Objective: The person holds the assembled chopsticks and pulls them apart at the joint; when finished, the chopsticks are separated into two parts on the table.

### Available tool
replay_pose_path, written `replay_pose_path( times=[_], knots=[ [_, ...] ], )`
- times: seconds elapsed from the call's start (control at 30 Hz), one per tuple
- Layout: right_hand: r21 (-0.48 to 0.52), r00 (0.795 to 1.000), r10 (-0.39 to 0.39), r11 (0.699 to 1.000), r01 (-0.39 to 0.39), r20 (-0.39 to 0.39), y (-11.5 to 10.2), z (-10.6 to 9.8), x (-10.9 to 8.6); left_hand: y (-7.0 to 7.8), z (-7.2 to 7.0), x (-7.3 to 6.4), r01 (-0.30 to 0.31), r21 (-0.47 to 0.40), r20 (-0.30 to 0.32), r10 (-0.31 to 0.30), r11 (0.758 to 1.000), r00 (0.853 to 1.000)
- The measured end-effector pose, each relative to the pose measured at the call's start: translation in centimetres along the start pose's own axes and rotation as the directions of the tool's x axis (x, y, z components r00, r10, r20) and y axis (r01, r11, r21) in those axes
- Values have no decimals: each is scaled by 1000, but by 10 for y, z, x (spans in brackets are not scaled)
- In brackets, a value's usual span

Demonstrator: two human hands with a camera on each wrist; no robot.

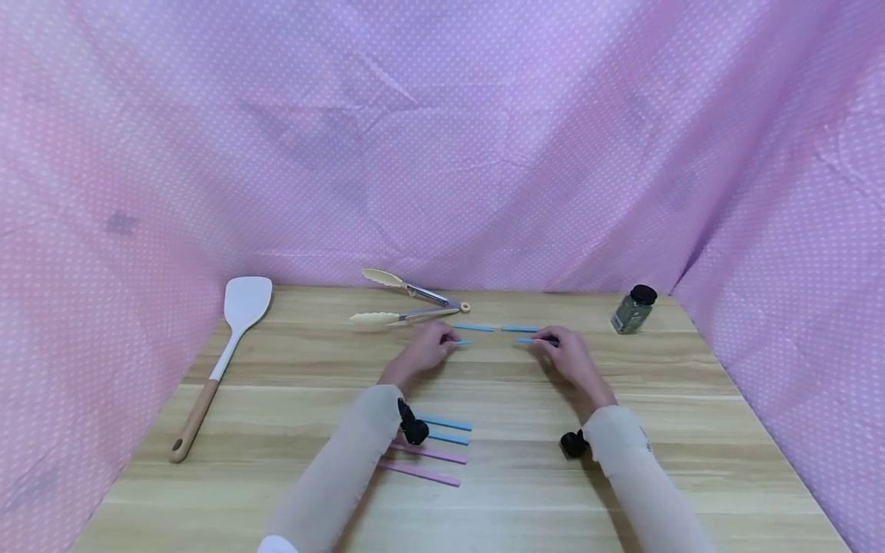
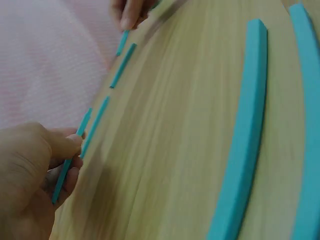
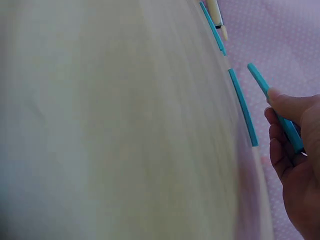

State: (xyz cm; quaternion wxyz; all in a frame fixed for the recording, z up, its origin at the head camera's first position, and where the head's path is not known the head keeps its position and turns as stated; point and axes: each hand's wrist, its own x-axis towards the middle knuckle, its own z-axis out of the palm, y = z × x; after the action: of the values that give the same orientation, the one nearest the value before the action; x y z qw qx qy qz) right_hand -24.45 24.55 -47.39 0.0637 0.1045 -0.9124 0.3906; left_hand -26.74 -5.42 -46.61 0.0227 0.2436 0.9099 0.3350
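Observation:
Between thumb and fingers my left hand (image 1: 430, 344) pinches a short blue stick (image 2: 62, 181). My right hand (image 1: 568, 355) pinches a similar blue stick (image 3: 289, 131) by its middle, the inner end jutting toward the left. Just beyond the hands, two more blue sticks lie end to end across the table: a left one (image 1: 474, 328) and a right one (image 1: 521, 329), a small gap between them. Both held sticks are roughly parallel to these and on the near side of them.
Under my left forearm lie two blue strips (image 1: 449, 439) and two pink strips (image 1: 427, 477). Tongs (image 1: 422, 313) with cream tips rest spread at the back. A white spatula (image 1: 247, 303) with a wooden handle lies left; a black-lidded jar (image 1: 632, 311) stands back right. Pink dotted cloth (image 1: 442, 153) surrounds the table.

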Motion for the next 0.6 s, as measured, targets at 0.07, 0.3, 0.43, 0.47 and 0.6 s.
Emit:
replay_pose_path(
  times=[0.07,0.3,0.43,0.47,0.6],
  knots=[
    [-4,1000,14,1000,-14,-6,1,4,5,3,6,6,-9,-3,-2,9,1000,1000],
    [10,1000,29,1000,-30,11,3,11,17,9,24,22,-5,-14,-34,4,1000,999],
    [46,995,88,995,-90,35,5,13,21,9,32,28,18,14,-33,-17,1000,999],
    [44,995,95,994,-96,37,6,13,21,9,34,29,21,18,-35,-21,1000,999],
    [12,998,60,998,-60,22,9,15,24,10,40,33,16,35,-64,-14,999,998]
  ],
)
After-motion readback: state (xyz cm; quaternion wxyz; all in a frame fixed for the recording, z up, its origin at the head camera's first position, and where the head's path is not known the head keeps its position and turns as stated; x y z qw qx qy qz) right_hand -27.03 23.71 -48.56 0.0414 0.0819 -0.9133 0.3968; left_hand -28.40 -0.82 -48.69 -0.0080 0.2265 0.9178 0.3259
